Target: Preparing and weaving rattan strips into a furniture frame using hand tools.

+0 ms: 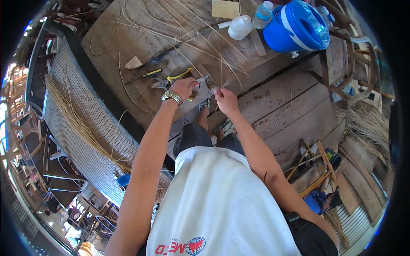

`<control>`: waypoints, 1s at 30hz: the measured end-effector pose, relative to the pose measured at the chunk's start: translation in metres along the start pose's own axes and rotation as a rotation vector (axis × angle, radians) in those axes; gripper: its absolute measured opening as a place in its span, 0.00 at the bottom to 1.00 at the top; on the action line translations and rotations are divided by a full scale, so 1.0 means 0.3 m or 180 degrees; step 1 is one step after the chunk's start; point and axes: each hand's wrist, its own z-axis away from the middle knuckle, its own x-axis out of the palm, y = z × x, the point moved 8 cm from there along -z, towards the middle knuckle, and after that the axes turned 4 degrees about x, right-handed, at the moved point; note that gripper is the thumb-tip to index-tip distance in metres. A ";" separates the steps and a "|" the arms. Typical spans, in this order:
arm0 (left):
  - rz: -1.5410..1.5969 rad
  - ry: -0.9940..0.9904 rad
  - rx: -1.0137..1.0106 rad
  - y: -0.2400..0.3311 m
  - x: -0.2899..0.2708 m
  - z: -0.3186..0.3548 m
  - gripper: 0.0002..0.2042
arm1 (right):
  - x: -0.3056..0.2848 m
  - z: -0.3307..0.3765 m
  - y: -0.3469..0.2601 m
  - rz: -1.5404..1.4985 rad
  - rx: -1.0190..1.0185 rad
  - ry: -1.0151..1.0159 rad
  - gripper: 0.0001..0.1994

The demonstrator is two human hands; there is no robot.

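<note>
My left hand [184,88], with a metal watch on its wrist, is closed on a small grey metal piece [203,79] over the near edge of the wooden table. To its right, the fingers of my right hand [226,100] pinch a thin, dark thing whose kind I cannot make out; its tip comes near the metal piece. Yellow-handled pruning shears [179,75] lie on the table just beyond my left hand. Left of them is a yellow-and-black handled tool [152,73], and farther off rests a pale wedge-shaped block [133,63].
Long rattan strips [192,40] are strewn across the table [102,38]. At the far right stand a white bottle [240,27], a clear water bottle [262,15] and a blue cooler jug [294,27]. A woven panel [81,102] carrying a strip bundle [77,115] leans along my left.
</note>
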 end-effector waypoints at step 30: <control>0.0092 0.0108 0.0051 -0.040 0.017 -0.006 0.14 | -0.088 0.160 0.159 -0.0010 0.0483 -0.0259 0.17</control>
